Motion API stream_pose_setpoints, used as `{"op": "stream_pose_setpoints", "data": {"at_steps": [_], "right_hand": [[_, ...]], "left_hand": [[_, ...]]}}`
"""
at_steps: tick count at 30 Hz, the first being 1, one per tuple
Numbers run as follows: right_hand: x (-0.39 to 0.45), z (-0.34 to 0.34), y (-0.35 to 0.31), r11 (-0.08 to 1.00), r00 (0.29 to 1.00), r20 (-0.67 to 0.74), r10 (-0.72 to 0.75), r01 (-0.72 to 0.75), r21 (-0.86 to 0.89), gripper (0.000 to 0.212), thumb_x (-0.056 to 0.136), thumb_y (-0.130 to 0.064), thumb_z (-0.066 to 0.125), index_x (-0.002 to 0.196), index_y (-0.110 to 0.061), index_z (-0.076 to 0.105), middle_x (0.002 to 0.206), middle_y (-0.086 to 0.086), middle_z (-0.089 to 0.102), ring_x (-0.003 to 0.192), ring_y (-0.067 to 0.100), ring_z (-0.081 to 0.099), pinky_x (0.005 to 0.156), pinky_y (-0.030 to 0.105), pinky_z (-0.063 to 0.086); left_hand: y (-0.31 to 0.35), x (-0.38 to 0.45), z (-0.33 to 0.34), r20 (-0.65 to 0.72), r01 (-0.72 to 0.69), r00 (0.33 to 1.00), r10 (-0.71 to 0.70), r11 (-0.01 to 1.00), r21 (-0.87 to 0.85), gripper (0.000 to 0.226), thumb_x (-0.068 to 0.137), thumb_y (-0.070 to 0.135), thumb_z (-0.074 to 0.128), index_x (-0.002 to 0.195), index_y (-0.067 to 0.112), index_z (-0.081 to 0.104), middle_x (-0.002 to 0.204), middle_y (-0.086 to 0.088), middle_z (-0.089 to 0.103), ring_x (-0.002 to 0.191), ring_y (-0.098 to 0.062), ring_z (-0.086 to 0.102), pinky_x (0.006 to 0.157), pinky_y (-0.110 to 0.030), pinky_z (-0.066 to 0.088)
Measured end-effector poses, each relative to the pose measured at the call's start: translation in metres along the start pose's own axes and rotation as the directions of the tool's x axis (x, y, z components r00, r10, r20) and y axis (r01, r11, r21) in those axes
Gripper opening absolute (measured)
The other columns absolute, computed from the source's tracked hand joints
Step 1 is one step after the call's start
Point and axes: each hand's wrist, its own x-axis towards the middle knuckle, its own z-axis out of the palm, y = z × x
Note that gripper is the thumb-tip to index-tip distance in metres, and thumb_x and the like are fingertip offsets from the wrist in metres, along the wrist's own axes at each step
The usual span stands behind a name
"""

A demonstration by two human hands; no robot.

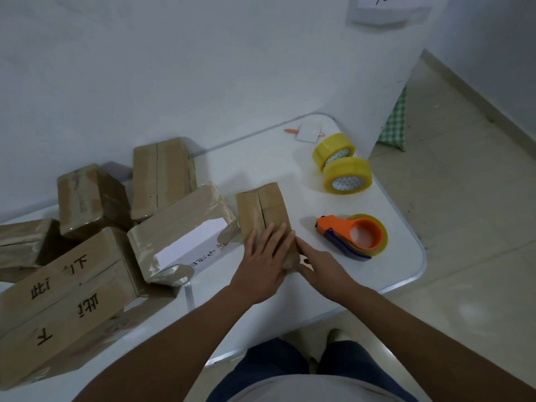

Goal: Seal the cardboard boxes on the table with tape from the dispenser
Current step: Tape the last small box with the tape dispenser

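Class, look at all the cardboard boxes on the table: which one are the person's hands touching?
The small box nearest the orange tape dispenser; the left hand lies flat on it, the right hand touches its side.

On the bench point(261, 158), a small box point(265, 211) lies near the middle, with the left hand point(262, 264) flat on its near end and the right hand point(322, 266) touching its near right corner. The tape dispenser point(352, 236) lies just right of that box. Behind the dispenser sit two tape rolls point(340, 165), touching each other, and behind them, near the far edge, a small card point(309, 132) lies over a pen point(290, 131). A pile of boxes point(95, 227) fills the left side.
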Motion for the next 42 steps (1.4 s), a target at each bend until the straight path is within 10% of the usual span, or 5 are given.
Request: {"op": "stream_pose_setpoints", "data": {"at_steps": [20, 24, 28, 35, 42], "right_hand": [[0.004, -0.001, -0.005, 0.92, 0.999, 0.035, -0.016, 0.028, -0.391, 0.064, 0.101, -0.025, 0.049, 0.154, -0.016, 0.015, 0.126, 0.011, 0.062, 0.104, 0.026, 0.064, 0.088, 0.036, 0.052], [-0.008, 0.001, 0.008, 0.922, 0.999, -0.025, 0.021, -0.029, -0.386, 0.057, 0.101, -0.029, 0.047, 0.151, -0.026, 0.02, 0.117, 0.006, 0.067, 0.095, 0.022, 0.066, 0.08, 0.041, 0.055], [-0.023, -0.009, 0.006, 0.932, 0.997, -0.071, -0.002, -0.024, -0.361, 0.07, 0.096, -0.035, 0.057, 0.154, -0.024, 0.019, 0.15, -0.005, 0.042, 0.129, 0.013, 0.05, 0.1, 0.033, 0.049], [-0.011, -0.005, -0.033, 0.801, 0.93, 0.045, -0.364, 0.337, -0.495, 0.061, 0.094, -0.02, 0.06, 0.149, -0.015, 0.035, 0.158, 0.004, 0.029, 0.147, 0.021, 0.022, 0.119, 0.04, 0.025], [0.018, 0.023, -0.037, 0.678, 0.913, 0.243, -0.328, 0.407, -0.612, 0.077, 0.094, -0.059, 0.039, 0.156, -0.023, 0.009, 0.164, -0.004, 0.0, 0.15, 0.019, -0.006, 0.12, 0.04, -0.005]], "left_hand": [[-0.005, 0.004, -0.014, 0.103, 0.013, 0.995, 0.013, 0.968, -0.251, 0.08, 0.092, 0.055, 0.048, 0.158, 0.025, 0.016, 0.166, 0.002, 0.006, 0.153, -0.019, -0.003, 0.121, -0.053, 0.001], [-0.015, 0.015, -0.037, 0.124, 0.133, 0.99, -0.069, 0.743, -0.655, 0.053, 0.098, 0.047, 0.048, 0.146, 0.024, 0.046, 0.162, 0.014, 0.016, 0.143, 0.005, 0.012, 0.12, -0.033, 0.017], [-0.018, 0.0, -0.053, -0.029, 0.128, 0.971, -0.239, 0.612, -0.781, 0.032, 0.1, 0.031, 0.055, 0.131, 0.025, 0.061, 0.156, 0.019, 0.026, 0.139, 0.011, 0.023, 0.1, 0.001, 0.025], [-0.029, -0.038, -0.05, -0.021, 0.245, 0.858, -0.513, 0.445, -0.861, 0.023, 0.098, 0.012, 0.058, 0.115, 0.022, 0.072, 0.127, 0.012, 0.061, 0.114, 0.014, 0.051, 0.091, -0.004, 0.04], [-0.023, -0.069, -0.033, 0.515, 0.394, 0.577, -0.634, -0.336, -0.855, 0.021, 0.1, 0.034, 0.055, 0.114, 0.026, 0.068, 0.125, 0.005, 0.066, 0.116, -0.013, 0.06, 0.106, -0.034, 0.043]]}}
